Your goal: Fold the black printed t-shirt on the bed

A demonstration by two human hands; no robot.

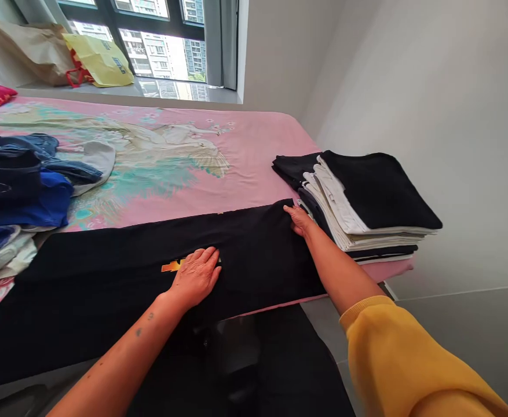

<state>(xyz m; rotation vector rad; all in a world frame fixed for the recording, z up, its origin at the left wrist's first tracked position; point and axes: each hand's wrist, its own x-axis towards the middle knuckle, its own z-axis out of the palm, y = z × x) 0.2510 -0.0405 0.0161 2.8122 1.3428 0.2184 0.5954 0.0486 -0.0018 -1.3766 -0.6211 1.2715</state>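
A black T-shirt [119,278], folded into a long strip, lies along the near edge of the bed. An orange and yellow print [172,266] shows near its middle, partly covered by my left hand [197,273]. That hand rests flat on the cloth with its fingers stretched out. At the shirt's far right corner, my right hand [298,219] pinches the edge between thumb and fingers. Just beyond my right hand stands a stack of folded clothes [379,191], black on top with white and dark layers beneath.
A loose heap of blue, dark and white clothes [19,179] lies at the left of the pink patterned bedsheet [254,145]. Behind, a windowsill [184,91] holds a brown paper bag [32,52] and a yellow bag [101,61]. A white wall [453,104] rises at the right.
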